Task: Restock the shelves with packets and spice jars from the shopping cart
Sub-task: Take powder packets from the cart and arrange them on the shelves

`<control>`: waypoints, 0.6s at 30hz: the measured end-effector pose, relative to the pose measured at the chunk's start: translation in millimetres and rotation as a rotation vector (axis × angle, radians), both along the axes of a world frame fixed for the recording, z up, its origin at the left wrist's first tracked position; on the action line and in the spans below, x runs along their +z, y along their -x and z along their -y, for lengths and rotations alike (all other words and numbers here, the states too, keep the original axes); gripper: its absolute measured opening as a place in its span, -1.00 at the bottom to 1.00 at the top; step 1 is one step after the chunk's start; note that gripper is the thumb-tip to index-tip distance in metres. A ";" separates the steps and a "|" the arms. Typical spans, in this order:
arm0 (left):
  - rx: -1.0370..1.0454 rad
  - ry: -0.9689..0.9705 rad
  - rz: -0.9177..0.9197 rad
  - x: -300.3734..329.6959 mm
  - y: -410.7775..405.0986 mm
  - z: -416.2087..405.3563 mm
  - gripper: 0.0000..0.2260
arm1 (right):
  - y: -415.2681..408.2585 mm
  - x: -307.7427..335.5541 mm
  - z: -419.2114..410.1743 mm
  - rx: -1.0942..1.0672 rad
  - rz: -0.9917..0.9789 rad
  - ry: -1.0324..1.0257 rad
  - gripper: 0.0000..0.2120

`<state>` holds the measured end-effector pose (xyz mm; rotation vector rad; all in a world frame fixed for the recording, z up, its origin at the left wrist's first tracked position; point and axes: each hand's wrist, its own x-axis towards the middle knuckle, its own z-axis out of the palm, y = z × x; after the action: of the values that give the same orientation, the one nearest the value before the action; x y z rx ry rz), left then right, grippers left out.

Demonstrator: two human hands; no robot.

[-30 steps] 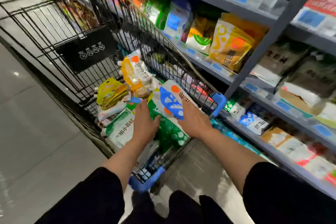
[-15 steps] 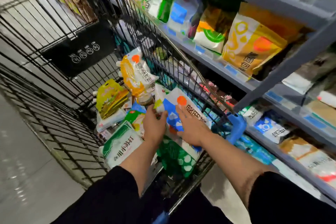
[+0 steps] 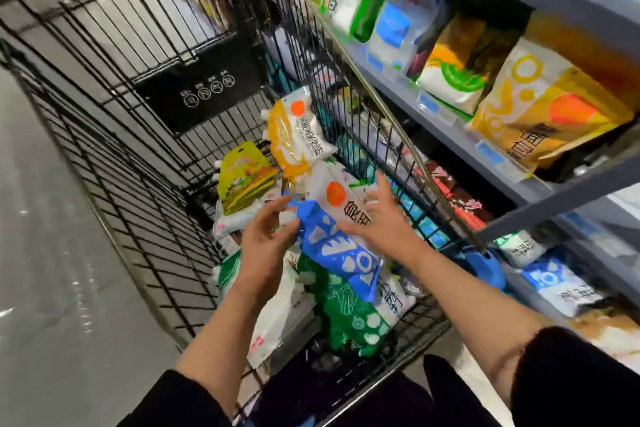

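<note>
The blue-and-white packet [image 3: 341,236] lies atop the shopping cart [image 3: 114,156] pile, frame centre. Left hand [image 3: 265,239] and right hand [image 3: 384,222] flank it, fingers spread, gripping nothing. Likely soft, slippery film; grip both side edges.

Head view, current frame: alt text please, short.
Both hands, left hand and right hand, reach around a blue and white packet atop the packets piled in a black wire shopping cart. Stocked grey shelves stand to the right.
</note>
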<state>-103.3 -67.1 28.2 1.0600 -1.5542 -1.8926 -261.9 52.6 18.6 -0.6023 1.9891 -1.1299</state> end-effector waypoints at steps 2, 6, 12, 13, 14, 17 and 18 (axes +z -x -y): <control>0.034 0.015 -0.023 6.8 -9.3 9.3 -0.64 | -8.0 0.5 6.9 0.058 -0.030 -0.004 -0.35; 0.080 0.004 0.002 13.6 -23.9 15.3 -0.68 | -41.8 -2.7 16.3 0.065 -0.097 0.016 -0.73; -0.141 -0.139 0.105 -0.2 -53.7 -4.1 -0.51 | -73.2 13.9 19.9 -0.076 -0.083 0.130 -0.80; -0.148 -0.131 0.108 -1.8 -54.7 -6.4 -0.60 | -74.1 19.0 20.0 -0.086 -0.072 0.137 -0.85; -0.136 -0.109 0.117 -4.6 -55.0 -6.7 -0.66 | -74.3 24.8 19.4 -0.088 -0.067 0.121 -0.88; -0.066 0.003 0.206 -10.9 -59.5 0.6 -0.71 | -67.4 28.9 10.2 -0.224 0.055 0.104 -0.83; -0.039 0.028 0.232 -11.6 -62.4 3.6 -0.72 | -61.3 24.2 2.7 -0.282 0.072 0.060 -0.85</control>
<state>-40.9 -70.7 16.7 1.2826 -1.7341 -1.8199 -200.7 49.9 42.9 -0.3120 2.0271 -1.3640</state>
